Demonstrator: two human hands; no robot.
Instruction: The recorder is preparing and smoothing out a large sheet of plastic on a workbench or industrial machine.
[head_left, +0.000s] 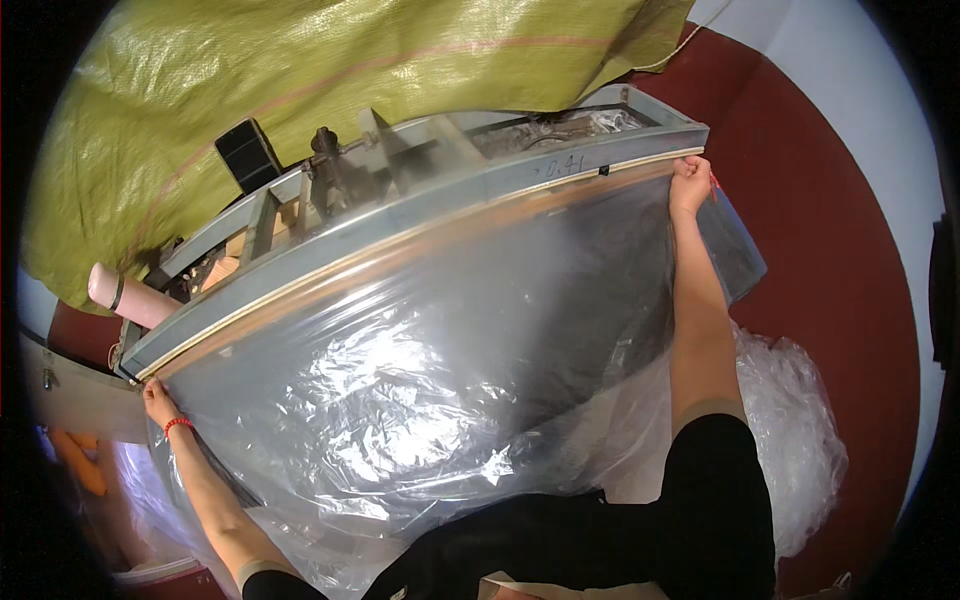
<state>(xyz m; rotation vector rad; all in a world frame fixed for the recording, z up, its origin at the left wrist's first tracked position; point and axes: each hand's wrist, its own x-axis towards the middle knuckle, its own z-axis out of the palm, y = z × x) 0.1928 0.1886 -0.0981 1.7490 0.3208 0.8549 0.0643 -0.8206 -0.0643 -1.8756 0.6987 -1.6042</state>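
Note:
A large sheet of clear plastic film (pixel 400 400) spreads in front of me, shiny and wrinkled. Its far edge runs along a long grey metal frame (pixel 430 220) that has a pale strip on its near side. My left hand (pixel 158 402), a red bracelet at its wrist, is closed in a pinch on the film's left corner, at the frame's left end. At the opposite end, just under the frame's right corner, my right hand (pixel 690 185) pinches the film's other corner. Both arms are stretched wide, so the film's far edge looks taut between them.
A pink cylinder (pixel 135 297) rests at the frame's left end. Behind the frame a phone (pixel 248 155) leans on a yellow-green tarp (pixel 330 60). Crumpled clear plastic (pixel 790 440) is heaped on the dark red floor (pixel 840 300) at right. An orange object (pixel 80 462) shows at far left.

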